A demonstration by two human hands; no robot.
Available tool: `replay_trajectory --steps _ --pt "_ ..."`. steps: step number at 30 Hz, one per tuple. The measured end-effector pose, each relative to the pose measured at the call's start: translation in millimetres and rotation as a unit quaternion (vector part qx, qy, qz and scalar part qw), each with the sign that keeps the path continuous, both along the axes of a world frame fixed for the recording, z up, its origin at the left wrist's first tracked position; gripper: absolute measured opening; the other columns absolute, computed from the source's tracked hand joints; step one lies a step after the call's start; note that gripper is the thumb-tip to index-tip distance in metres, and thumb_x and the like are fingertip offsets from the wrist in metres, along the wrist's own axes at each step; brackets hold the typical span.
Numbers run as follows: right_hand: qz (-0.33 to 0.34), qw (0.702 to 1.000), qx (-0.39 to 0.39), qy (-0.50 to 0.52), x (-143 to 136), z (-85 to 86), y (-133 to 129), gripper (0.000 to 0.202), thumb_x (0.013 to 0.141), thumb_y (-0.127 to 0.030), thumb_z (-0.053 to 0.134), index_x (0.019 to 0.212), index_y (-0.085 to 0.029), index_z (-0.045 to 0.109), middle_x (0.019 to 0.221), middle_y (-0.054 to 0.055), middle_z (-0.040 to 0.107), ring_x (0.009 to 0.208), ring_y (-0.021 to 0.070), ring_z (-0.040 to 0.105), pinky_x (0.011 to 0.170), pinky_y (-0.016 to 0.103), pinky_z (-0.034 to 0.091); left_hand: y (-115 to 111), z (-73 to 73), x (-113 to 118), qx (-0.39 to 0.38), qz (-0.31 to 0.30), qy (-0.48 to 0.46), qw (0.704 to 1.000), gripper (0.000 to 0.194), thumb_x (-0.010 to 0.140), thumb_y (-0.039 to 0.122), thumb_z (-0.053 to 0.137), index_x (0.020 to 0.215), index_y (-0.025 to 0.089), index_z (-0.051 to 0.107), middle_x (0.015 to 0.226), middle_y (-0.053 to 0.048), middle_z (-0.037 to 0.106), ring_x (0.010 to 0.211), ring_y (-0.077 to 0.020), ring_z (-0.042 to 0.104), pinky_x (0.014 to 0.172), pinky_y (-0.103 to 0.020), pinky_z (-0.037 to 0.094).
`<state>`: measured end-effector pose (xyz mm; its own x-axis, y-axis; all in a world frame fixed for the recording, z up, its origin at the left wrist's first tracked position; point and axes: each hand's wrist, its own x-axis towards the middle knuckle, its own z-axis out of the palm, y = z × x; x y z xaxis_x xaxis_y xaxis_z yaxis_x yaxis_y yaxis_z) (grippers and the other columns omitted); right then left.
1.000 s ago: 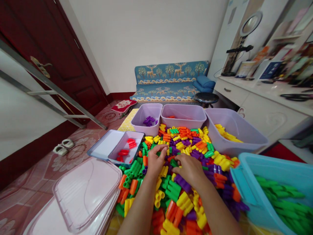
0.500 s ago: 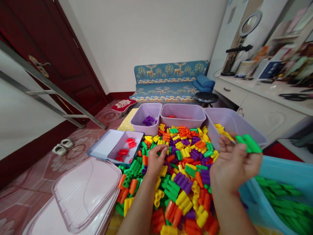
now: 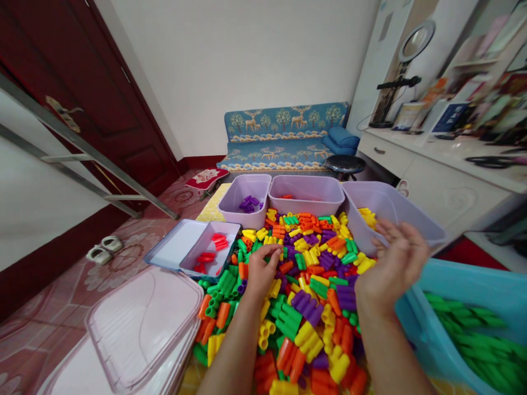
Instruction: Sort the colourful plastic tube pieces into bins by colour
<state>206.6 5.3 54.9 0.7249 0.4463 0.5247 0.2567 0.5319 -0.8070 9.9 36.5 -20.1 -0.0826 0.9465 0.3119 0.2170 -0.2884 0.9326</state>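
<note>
A wide heap of plastic tube pieces [image 3: 304,302] in green, yellow, orange, purple and red covers the table. Resting on the heap, my left hand [image 3: 263,269] has thumb and fingertips curled together beside small pieces; what lies between them is too small to tell. My right hand [image 3: 393,263] is raised over the front edge of the right lilac bin [image 3: 382,192], its fingers loosely bent and apart, with nothing seen in it. Yellow pieces [image 3: 368,218] lie in that bin. Green pieces [image 3: 489,345] fill part of the blue tub [image 3: 489,274] at the right.
Two more lilac bins, left [image 3: 245,216] and middle [image 3: 307,206], hold purple and orange pieces. A smaller box [image 3: 191,255] holds red ones. Lids [image 3: 144,323] lie at the left. Beyond are a sofa [image 3: 284,148], a black stool [image 3: 345,164] and a ladder [image 3: 82,145].
The green piece that was in my right hand is gone from it, and its fingers have opened. My left hand has stayed in place. The view has shifted slightly.
</note>
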Motion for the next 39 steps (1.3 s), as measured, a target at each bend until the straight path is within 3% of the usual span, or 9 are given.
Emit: replay_trajectory --steps 2,7,12,18,22,26,30,34,39 --pt "0.028 0.986 -0.109 -0.123 2.3 -18.1 11.9 0.043 0.083 -0.042 0.051 0.119 -0.019 0.052 0.118 0.011 0.059 0.113 0.0251 0.053 0.100 0.048 0.037 -0.1 -0.4 -0.5 0.002 -0.004 0.003 1.000 0.020 0.080 0.031 0.061 0.087 0.017 0.074 0.089 -0.007 0.073 0.085 -0.0198 0.066 0.079 -0.030 0.049" --pt "0.037 0.890 -0.298 -0.344 12.8 -63.1 30.3 0.054 0.075 -0.032 0.058 0.125 -0.012 0.051 0.132 0.019 0.049 0.128 0.0327 0.038 0.106 0.054 0.027 0.3 -1.3 -1.0 0.003 -0.003 0.016 1.000 0.019 0.081 0.029 0.060 0.089 0.017 0.073 0.089 -0.006 0.073 0.085 -0.0194 0.066 0.079 -0.030 0.049" --pt "0.095 0.814 -0.374 -0.434 3.2 -71.3 26.6 0.052 0.076 -0.021 0.054 0.128 -0.017 0.052 0.127 0.015 0.053 0.120 0.0310 0.046 0.102 0.049 0.036 0.0 0.4 -0.5 0.009 0.001 0.026 1.000 0.018 0.081 0.027 0.060 0.088 0.018 0.073 0.088 -0.006 0.073 0.084 -0.0192 0.066 0.077 -0.030 0.049" --pt "0.274 0.826 -0.330 -0.366 -27.7 -65.8 19.4 0.055 0.074 -0.014 0.053 0.128 -0.019 0.051 0.127 0.011 0.054 0.119 0.0245 0.050 0.102 0.043 0.040 -1.8 2.9 0.3 0.012 -0.010 0.033 0.999 0.020 0.084 0.029 0.058 0.092 0.017 0.072 0.088 -0.006 0.071 0.082 -0.0184 0.064 0.076 -0.029 0.049" --pt "0.409 0.834 -0.295 -0.224 -40.8 -63.4 16.0 0.057 0.073 -0.016 0.052 0.129 -0.023 0.049 0.132 0.010 0.051 0.117 0.0219 0.052 0.084 0.037 0.053 -3.6 9.2 0.7 0.048 -0.039 0.034 0.997 0.021 0.085 0.030 0.057 0.095 0.018 0.072 0.096 -0.007 0.069 0.091 -0.0192 0.062 0.082 -0.030 0.048" --pt "0.491 0.822 -0.276 -0.088 -44.2 -63.7 16.4 0.066 0.069 -0.015 0.056 0.133 -0.025 0.043 0.137 0.011 0.046 0.121 0.0208 0.050 0.089 0.036 0.051 -2.2 7.4 0.7 0.068 -0.055 0.038 0.995 0.032 0.073 0.025 0.072 0.105 0.020 0.069 0.115 -0.010 0.060 0.096 -0.0205 0.060 0.084 -0.032 0.050" --pt "0.514 0.813 -0.267 -0.063 -45.3 -64.7 16.9 0.062 0.071 -0.016 0.058 0.130 -0.026 0.044 0.138 0.011 0.046 0.121 0.0205 0.052 0.093 0.038 0.049 2.2 -4.9 -0.2 0.059 -0.047 0.023 0.997 0.045 0.071 0.010 0.067 0.114 0.023 0.063 0.116 -0.008 0.056 0.075 -0.0123 0.058 0.072 -0.028 0.052" --pt "0.508 0.814 -0.263 -0.099 -43.1 -59.2 15.6 0.049 0.072 -0.016 0.056 0.121 -0.025 0.054 0.128 0.009 0.055 0.116 0.0205 0.056 0.085 0.034 0.053 4.5 -11.8 -1.3 0.056 -0.009 -0.002 0.998 0.036 0.072 0.008 0.064 0.106 0.020 0.066 0.102 -0.006 0.060 0.074 -0.0122 0.057 0.066 -0.024 0.050" --pt "0.361 0.868 -0.265 -0.216 -27.0 -47.5 26.3 0.035 0.077 -0.022 0.053 0.111 -0.021 0.062 0.119 0.009 0.062 0.109 0.0218 0.059 0.087 0.038 0.052 4.2 -9.0 -1.2 0.027 0.036 -0.004 0.999 0.020 0.080 0.026 0.063 0.097 0.017 0.067 0.090 -0.004 0.059 0.054 -0.0054 0.047 0.049 -0.018 0.039"
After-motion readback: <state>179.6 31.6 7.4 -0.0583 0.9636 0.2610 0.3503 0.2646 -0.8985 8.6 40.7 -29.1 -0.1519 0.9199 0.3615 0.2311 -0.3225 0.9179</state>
